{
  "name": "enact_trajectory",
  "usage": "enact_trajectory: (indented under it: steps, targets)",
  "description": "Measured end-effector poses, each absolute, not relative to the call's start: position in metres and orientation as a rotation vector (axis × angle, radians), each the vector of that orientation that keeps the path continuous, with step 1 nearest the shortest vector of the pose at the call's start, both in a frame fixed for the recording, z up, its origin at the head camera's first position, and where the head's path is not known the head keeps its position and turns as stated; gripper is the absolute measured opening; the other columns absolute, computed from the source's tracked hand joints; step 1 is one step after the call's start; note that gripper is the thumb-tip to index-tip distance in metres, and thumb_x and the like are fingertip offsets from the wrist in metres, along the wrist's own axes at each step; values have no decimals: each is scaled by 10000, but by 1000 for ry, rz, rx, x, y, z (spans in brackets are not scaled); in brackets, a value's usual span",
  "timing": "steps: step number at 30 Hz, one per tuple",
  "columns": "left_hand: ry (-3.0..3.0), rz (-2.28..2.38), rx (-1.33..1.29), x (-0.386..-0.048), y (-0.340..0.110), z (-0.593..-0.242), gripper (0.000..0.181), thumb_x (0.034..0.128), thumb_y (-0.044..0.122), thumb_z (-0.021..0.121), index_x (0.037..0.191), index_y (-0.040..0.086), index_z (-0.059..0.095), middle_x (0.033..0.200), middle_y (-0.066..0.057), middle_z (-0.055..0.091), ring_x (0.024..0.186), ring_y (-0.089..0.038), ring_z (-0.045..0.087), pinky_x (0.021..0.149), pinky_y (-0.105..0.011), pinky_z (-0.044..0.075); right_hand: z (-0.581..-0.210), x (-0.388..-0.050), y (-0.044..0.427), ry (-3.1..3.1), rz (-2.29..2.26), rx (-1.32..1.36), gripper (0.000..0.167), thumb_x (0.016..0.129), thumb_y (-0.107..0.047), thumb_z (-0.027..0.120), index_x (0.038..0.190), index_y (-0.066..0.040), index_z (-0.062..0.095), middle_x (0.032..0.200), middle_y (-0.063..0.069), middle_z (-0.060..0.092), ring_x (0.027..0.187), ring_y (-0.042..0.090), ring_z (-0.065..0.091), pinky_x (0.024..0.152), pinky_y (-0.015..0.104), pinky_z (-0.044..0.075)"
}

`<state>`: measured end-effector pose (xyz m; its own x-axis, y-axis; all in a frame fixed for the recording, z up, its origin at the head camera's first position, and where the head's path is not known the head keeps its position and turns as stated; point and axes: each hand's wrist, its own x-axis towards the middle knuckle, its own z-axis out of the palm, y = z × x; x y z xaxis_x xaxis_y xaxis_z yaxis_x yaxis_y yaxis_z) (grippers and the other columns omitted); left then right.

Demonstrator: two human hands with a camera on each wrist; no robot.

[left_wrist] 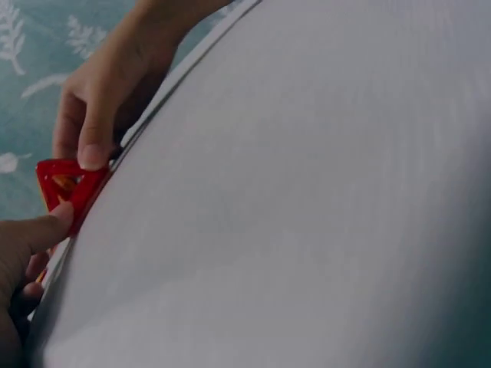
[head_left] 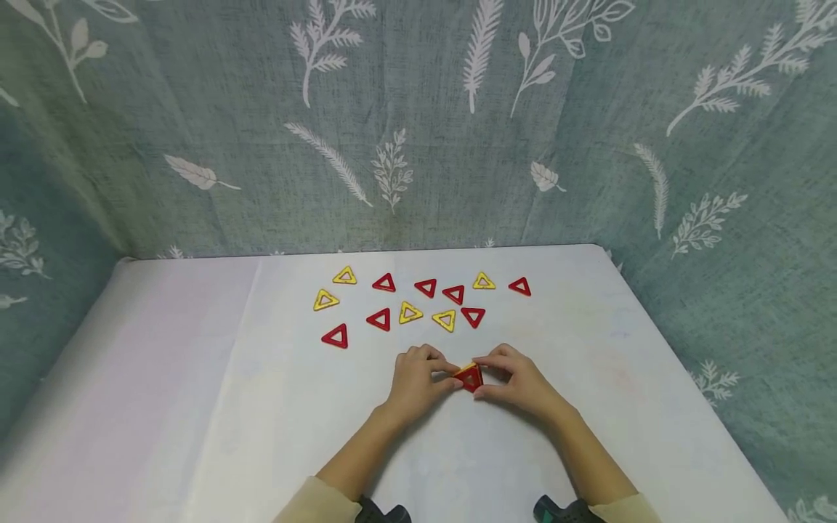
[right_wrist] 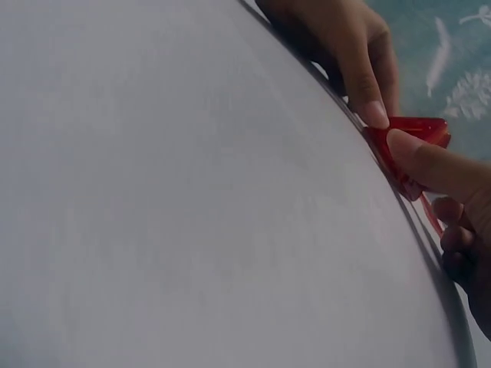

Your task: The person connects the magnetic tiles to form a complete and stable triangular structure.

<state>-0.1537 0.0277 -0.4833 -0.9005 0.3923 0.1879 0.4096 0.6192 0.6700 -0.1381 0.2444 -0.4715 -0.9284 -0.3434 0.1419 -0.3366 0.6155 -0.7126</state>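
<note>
In the head view, your left hand (head_left: 421,379) and right hand (head_left: 513,378) both pinch the shiny red plastic-looking triangle frame (head_left: 479,375) between them, with a yellow piece (head_left: 466,368) along its top edge. It is over the white surface (head_left: 261,407), near you. Past it lie seven loose red triangles (head_left: 474,311) and five loose yellow triangles (head_left: 402,314).

In the left wrist view, your left thumb presses one side of the frame, and orange-yellow shows behind it.

In the right wrist view, your right thumb lies across the frame, and your left thumb touches another corner.
</note>
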Motion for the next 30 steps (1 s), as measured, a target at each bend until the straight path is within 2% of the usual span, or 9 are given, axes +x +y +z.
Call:
enact_trajectory:
  steps: [11, 19, 25, 30]
  targets:
    - [-2791, -1094, -755, -154, 65, -485, 223, 812, 332, 738, 1000, 215, 759, 937, 49, 549, 889, -119, 469, 833, -341, 349, -470, -132, 279, 2828, -1222, -471, 504, 708, -297, 825, 1164, -136, 679, 923, -44, 561, 791, 125, 472, 671, 197, 449]
    - [-2789, -1033, -782, -159, 89, -482, 225, 828, 363, 716, 1008, 234, 755, 945, 63, 559, 902, -108, 475, 828, -322, 342, -473, -133, 302, 2893, -1184, -429, 521, 729, -264, 810, 1196, -87, 662, 941, -25, 553, 775, 108, 475, 669, 190, 459]
    - [-2793, -991, -789, -165, 107, -484, 240, 841, 391, 693, 1033, 256, 746, 956, 61, 573, 908, -108, 480, 825, -315, 346, -476, -133, 316, 2949, -1259, -400, 429, 761, -144, 785, 1157, -25, 670, 969, 23, 585, 773, 94, 492, 672, 180, 464]
    - [-2806, -936, -757, -170, 121, -484, 259, 851, 392, 682, 1074, 269, 731, 978, 63, 585, 934, -113, 495, 841, -319, 355, -477, -135, 323, 3007, -1297, -358, 372, 777, -121, 768, 1114, 10, 681, 961, 50, 601, 779, 61, 501, 678, 169, 463]
